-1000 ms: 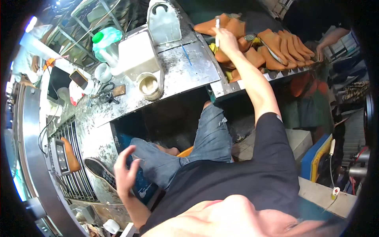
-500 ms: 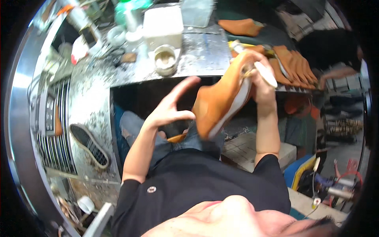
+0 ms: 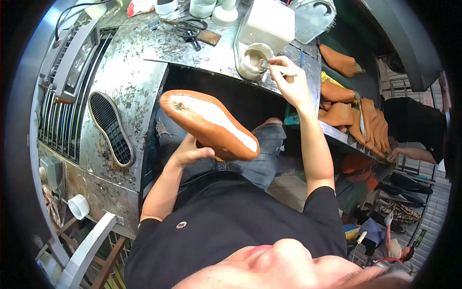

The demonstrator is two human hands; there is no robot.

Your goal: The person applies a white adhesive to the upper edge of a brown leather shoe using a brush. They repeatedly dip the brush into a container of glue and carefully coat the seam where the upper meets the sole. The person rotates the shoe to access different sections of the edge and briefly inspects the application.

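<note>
My left hand point(image 3: 185, 153) holds a tan shoe upper point(image 3: 202, 130) from beneath, its pale underside turned up and its length slanting across my lap. A rough, bunched patch shows at the shoe's left end. At the bench edge, the fingers of my right hand point(image 3: 292, 83) are closed on a brush point(image 3: 264, 64). The brush's head is at the mouth of a whitish cup point(image 3: 249, 74) with pale stuff inside; how deep its bristles reach is hidden. A dark sole with a light rim point(image 3: 111, 129) lies on the bench to my left.
A white box point(image 3: 268, 28) stands behind the cup. Scissors point(image 3: 188, 28) and a small brown piece point(image 3: 209, 37) lie left of it. Several tan shoe uppers point(image 3: 369, 124) are piled at right, near another person's hand point(image 3: 394, 154). A slatted grille point(image 3: 62, 123) is far left.
The shoe has passed from my right hand to my left and turned underside up. My right hand has moved with the brush to the cup. My left hand was open before.
</note>
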